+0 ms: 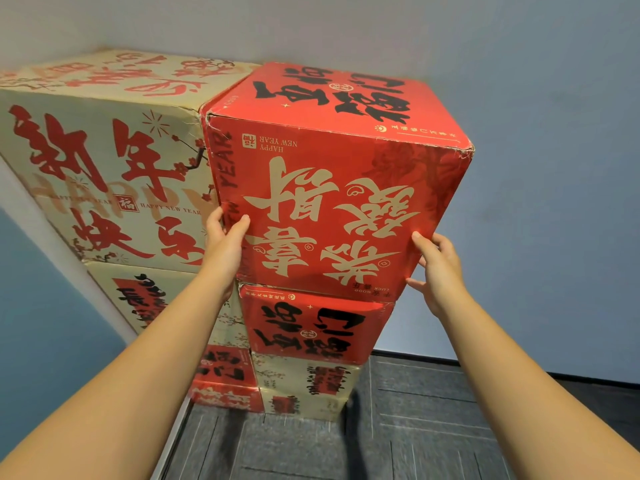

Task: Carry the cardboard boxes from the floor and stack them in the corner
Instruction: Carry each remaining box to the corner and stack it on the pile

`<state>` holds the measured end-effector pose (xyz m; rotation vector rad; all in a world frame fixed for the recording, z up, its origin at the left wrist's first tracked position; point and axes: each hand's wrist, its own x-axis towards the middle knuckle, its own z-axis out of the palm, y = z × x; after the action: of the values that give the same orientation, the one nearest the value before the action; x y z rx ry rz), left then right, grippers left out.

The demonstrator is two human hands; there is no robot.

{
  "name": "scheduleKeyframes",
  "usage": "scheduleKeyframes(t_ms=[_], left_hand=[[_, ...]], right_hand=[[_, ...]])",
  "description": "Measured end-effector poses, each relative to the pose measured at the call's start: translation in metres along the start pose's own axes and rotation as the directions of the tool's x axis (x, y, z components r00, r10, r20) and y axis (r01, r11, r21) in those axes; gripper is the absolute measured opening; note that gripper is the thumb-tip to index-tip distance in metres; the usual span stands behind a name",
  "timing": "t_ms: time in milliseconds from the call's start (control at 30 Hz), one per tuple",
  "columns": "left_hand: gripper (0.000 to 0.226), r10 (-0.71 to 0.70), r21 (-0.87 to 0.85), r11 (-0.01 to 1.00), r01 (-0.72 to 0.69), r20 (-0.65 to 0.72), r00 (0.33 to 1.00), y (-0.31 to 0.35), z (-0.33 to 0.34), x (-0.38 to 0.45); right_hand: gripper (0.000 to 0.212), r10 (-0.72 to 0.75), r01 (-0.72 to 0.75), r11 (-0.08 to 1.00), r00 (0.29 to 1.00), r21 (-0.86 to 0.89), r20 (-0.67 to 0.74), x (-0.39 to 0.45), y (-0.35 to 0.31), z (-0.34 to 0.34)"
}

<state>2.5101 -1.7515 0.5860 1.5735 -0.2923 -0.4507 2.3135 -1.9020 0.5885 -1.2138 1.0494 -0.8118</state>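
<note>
A big red cardboard box (pixel 332 188) with gold and black lettering sits on top of a stack, upside down by its print. My left hand (pixel 223 242) grips its lower left edge, thumb on the front face. My right hand (pixel 438 268) holds its lower right corner, thumb on the front and fingers round the side. Under it is a second red box (pixel 311 327), then a beige box (pixel 304 386). To the left stands a large beige box (pixel 104 174) with red characters, on more boxes (pixel 145 299).
The stack stands in a corner of pale blue-grey walls (pixel 536 168). Dark grey carpet tiles (pixel 398 427) cover the floor in front and to the right. Small red boxes (pixel 225 379) sit low in the stack. A white strip (pixel 173 441) runs along the left wall's base.
</note>
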Motion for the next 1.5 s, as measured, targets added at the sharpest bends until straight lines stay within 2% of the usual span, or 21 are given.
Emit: scheduleKeyframes(t_ms=[67, 167, 300, 400, 500, 600, 700, 800, 900, 967, 1133, 1267, 1400, 1500], left_hand=[[0.052, -0.032, 0.049, 0.998, 0.032, -0.009, 0.999, -0.001, 0.001, -0.002], [0.051, -0.079, 0.051, 0.995, 0.081, -0.039, 0.996, -0.004, 0.004, -0.007], [0.046, -0.123, 0.07, 0.989, 0.127, -0.055, 0.991, -0.013, -0.003, -0.015], [0.035, -0.142, 0.045, 0.989, 0.143, -0.036, 0.989, -0.013, -0.011, -0.029], [0.014, -0.135, -0.003, 0.991, 0.135, -0.036, 0.99, -0.005, -0.023, -0.048], [0.018, -0.089, -0.019, 0.996, 0.088, -0.125, 0.988, 0.007, -0.045, -0.066], [0.02, -0.043, -0.049, 0.998, 0.031, -0.27, 0.962, 0.016, -0.073, -0.093], [0.021, -0.042, -0.077, 0.997, 0.008, -0.438, 0.898, 0.016, -0.105, -0.131], [0.018, -0.064, -0.111, 0.994, -0.003, -0.601, 0.796, 0.007, -0.138, -0.184], [0.018, -0.088, -0.125, 0.992, -0.001, -0.705, 0.704, -0.001, -0.161, -0.23], [0.019, -0.143, -0.166, 0.986, -0.029, -0.913, 0.381, -0.017, -0.213, -0.36], [0.019, -0.166, -0.178, 0.98, -0.089, -0.978, 0.128, -0.023, -0.228, -0.468], [0.019, -0.182, -0.165, 0.977, -0.134, -0.976, -0.123, -0.028, -0.231, -0.578], [0.02, -0.181, -0.141, 0.977, -0.158, -0.944, -0.276, -0.032, -0.227, -0.665]], right_hand=[[0.036, 0.01, -0.01, 1.0, 1.0, -0.009, -0.01, -0.001, 0.0, 0.0], [0.014, 0.023, -0.025, 1.0, 0.998, -0.016, -0.067, -0.009, 0.003, -0.001], [0.018, 0.018, -0.022, 0.998, 0.997, -0.052, -0.08, -0.021, 0.009, -0.002], [0.021, 0.043, -0.042, 0.998, 0.999, -0.056, 0.021, -0.029, 0.011, 0.005], [0.021, 0.008, 0.001, 0.998, 0.99, -0.064, 0.138, -0.037, 0.005, 0.024], [0.021, -0.018, 0.038, 0.997, 0.96, -0.065, 0.278, -0.046, -0.005, 0.05], [0.021, -0.017, 0.06, 0.995, 0.888, -0.079, 0.459, -0.058, -0.008, 0.079], [0.02, 0.016, 0.063, 0.993, 0.777, -0.103, 0.63, -0.082, -0.005, 0.109], [0.023, 0.054, 0.073, 0.989, 0.643, -0.131, 0.764, -0.118, 0.006, 0.137], [0.024, 0.095, 0.063, 0.986, 0.533, -0.151, 0.841, -0.153, 0.018, 0.153], [0.022, 0.205, 0.101, 0.969, 0.192, -0.227, 0.96, -0.27, 0.05, 0.172], [0.019, 0.256, 0.174, 0.955, -0.071, -0.241, 0.964, -0.374, 0.063, 0.161], [0.02, 0.295, 0.22, 0.947, -0.317, -0.233, 0.901, -0.482, 0.074, 0.126], [0.019, 0.314, 0.249, 0.943, -0.459, -0.219, 0.831, -0.561, 0.083, 0.087]])
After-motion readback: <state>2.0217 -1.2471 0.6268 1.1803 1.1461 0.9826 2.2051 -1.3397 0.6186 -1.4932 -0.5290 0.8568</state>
